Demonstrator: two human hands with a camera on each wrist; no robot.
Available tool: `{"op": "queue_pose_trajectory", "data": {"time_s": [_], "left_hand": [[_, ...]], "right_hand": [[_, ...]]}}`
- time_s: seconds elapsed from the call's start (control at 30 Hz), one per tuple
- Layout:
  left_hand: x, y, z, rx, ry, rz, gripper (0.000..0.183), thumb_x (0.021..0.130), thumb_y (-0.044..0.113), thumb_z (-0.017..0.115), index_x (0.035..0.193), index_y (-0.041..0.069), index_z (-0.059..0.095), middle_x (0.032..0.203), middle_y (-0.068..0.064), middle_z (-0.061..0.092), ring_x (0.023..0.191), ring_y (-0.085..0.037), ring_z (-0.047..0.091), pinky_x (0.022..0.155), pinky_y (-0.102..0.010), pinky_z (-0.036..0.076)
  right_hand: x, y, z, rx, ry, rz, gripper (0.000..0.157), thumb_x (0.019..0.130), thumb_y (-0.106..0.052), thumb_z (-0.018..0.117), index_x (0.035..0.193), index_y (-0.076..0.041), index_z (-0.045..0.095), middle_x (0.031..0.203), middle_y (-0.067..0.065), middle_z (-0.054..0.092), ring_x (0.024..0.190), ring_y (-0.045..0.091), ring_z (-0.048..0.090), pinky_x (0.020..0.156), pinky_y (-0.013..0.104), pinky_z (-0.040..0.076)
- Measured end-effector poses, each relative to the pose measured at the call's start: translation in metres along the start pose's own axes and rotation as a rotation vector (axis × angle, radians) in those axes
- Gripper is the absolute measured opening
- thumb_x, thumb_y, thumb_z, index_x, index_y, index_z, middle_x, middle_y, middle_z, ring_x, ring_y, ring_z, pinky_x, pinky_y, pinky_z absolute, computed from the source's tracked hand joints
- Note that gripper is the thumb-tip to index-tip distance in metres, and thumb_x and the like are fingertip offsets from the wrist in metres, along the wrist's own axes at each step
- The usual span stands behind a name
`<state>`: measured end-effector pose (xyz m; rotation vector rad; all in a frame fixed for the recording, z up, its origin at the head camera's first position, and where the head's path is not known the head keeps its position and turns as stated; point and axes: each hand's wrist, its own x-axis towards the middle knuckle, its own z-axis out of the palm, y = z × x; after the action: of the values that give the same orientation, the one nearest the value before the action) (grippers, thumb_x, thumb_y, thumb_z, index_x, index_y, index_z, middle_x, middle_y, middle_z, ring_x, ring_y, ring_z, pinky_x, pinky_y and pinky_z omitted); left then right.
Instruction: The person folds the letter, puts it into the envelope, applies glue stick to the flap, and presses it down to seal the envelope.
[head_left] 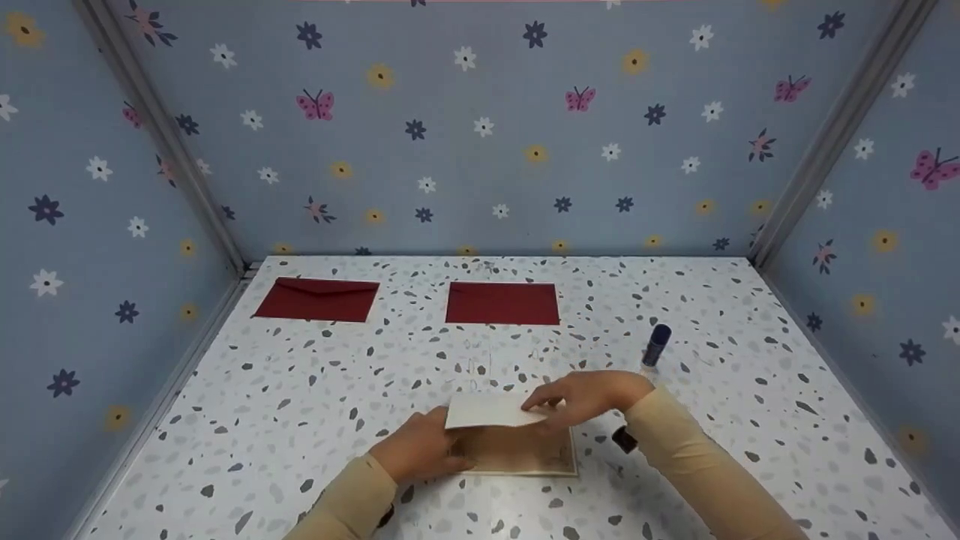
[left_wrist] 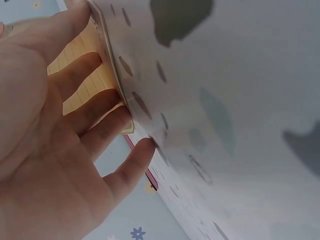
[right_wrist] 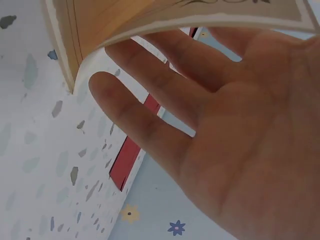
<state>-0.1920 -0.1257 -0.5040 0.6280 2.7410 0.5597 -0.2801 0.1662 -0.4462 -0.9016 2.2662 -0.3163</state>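
Observation:
A tan, lined sheet of letter paper with a printed border (head_left: pixel 517 454) lies in front of me, its far part bent over toward me as a pale flap (head_left: pixel 487 411). My left hand (head_left: pixel 420 446) rests at the sheet's left side, thumb low near its front edge. In the left wrist view, the left fingers (left_wrist: pixel 97 107) are spread and fairly straight against the paper (left_wrist: pixel 82 82). My right hand (head_left: pixel 585 397) pinches the raised flap near its right end. The right wrist view has its fingers (right_wrist: pixel 150 105) behind the curved paper (right_wrist: pixel 115 20); the thumb is hidden there.
Two dark red envelopes lie farther back, one at the left (head_left: pixel 319 300) and one near the middle (head_left: pixel 502 304). A dark blue glue stick (head_left: pixel 656 346) is beyond my right wrist. Flower-patterned panels (head_left: pixel 480 150) enclose the speckled white table (head_left: pixel 315 390) at the back and sides.

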Motion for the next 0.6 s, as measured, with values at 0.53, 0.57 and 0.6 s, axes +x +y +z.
{"op": "queue_pose_trajectory", "data": {"time_s": [0.53, 0.57, 0.6], "left_hand": [[0.000, -0.005, 0.004, 0.019, 0.072, 0.122, 0.071, 0.088, 0.047, 0.075, 0.149, 0.019, 0.050, 0.143, -0.011, 0.054, 0.125, -0.031, 0.056, 0.106, -0.044, 0.044], [0.000, -0.006, 0.004, 0.014, 0.078, 0.133, 0.069, 0.088, 0.047, 0.075, 0.148, 0.019, 0.052, 0.143, -0.011, 0.054, 0.126, -0.031, 0.055, 0.106, -0.043, 0.044], [0.000, -0.006, 0.004, 0.022, 0.077, 0.143, 0.067, 0.089, 0.048, 0.074, 0.147, 0.021, 0.053, 0.144, -0.010, 0.053, 0.127, -0.030, 0.055, 0.106, -0.043, 0.043]], "right_hand": [[0.007, -0.002, 0.016, -0.037, 0.085, 0.014, 0.061, 0.089, -0.071, 0.055, 0.137, -0.033, 0.060, 0.118, -0.005, 0.064, 0.108, 0.016, 0.059, 0.093, 0.044, 0.048], [0.009, -0.001, 0.018, -0.061, 0.105, 0.005, 0.060, 0.090, -0.068, 0.057, 0.137, -0.030, 0.061, 0.120, -0.004, 0.063, 0.109, 0.017, 0.059, 0.094, 0.043, 0.048], [0.010, -0.001, 0.021, -0.085, 0.128, -0.003, 0.057, 0.091, -0.062, 0.062, 0.136, -0.027, 0.062, 0.121, -0.002, 0.063, 0.109, 0.018, 0.059, 0.095, 0.043, 0.048]]}}
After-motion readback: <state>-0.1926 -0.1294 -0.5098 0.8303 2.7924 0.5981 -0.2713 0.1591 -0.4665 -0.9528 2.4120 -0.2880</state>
